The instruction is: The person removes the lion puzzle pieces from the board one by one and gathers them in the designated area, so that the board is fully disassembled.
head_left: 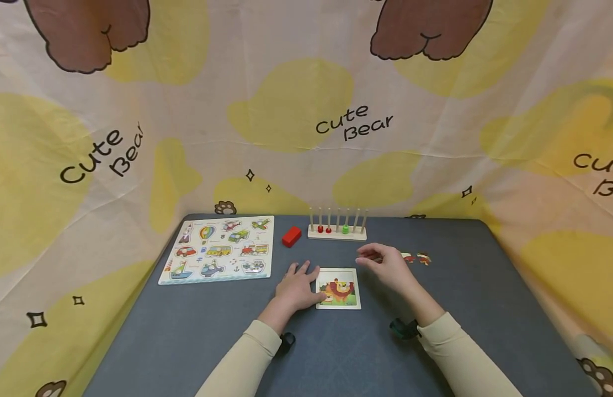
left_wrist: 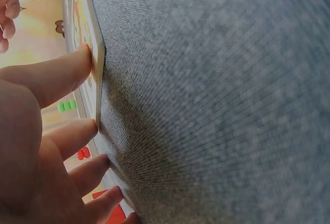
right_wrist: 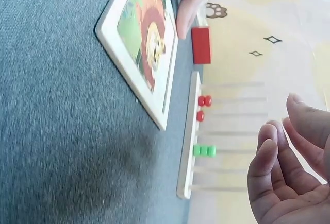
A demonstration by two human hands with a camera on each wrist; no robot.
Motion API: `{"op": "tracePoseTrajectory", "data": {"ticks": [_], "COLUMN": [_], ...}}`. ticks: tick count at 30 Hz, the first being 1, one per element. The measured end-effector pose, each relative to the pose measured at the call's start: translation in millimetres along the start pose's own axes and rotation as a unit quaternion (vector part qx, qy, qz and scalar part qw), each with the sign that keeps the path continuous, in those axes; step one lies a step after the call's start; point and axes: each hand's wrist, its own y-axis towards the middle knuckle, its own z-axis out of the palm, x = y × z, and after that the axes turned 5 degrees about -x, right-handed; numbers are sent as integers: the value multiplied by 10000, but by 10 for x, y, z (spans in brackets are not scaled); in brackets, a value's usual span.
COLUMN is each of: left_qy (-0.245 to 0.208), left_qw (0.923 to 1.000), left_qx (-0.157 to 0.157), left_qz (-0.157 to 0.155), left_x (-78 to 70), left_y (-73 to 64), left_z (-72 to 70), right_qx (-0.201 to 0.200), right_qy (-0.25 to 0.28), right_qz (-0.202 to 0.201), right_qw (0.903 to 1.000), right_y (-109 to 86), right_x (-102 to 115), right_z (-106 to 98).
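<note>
A square white-framed puzzle board (head_left: 357, 288) with a lion picture lies flat on the table. My left hand (head_left: 295, 289) spreads its fingers at the board's left side; the thumb rests on its face and the index fingertip touches its edge, as the left wrist view shows. My right hand (head_left: 385, 266) hovers to the right of the board, fingers loosely bent. In the right wrist view nothing shows between the right hand's thumb and fingers (right_wrist: 265, 157). Beyond the right hand lie small colourful puzzle pieces (head_left: 424, 258), some partly hidden behind it.
At the left lies a large picture board (head_left: 222, 251) with vehicle shapes. Beside it is a red block (head_left: 292, 236). A wooden bead stand (head_left: 337, 234) with upright pegs and red and green beads stands at the back, before a patterned cloth (head_left: 296, 110).
</note>
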Motion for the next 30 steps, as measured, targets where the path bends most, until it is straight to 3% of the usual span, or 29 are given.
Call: {"op": "tracePoseTrajectory", "data": {"ticks": [15, 30], "left_qy": [-5, -5], "left_qw": [10000, 9999], "left_qx": [-36, -98], "left_qz": [-27, -34], "left_x": [1, -4], "left_y": [-25, -10], "left_z": [-4, 8], "right_qx": [234, 733], "right_qy": [313, 230], "right_qz": [-269, -158], "right_qw": [9989, 9969], "right_y": [-21, -51], "right_x": [184, 208], "right_z": [283, 571]}}
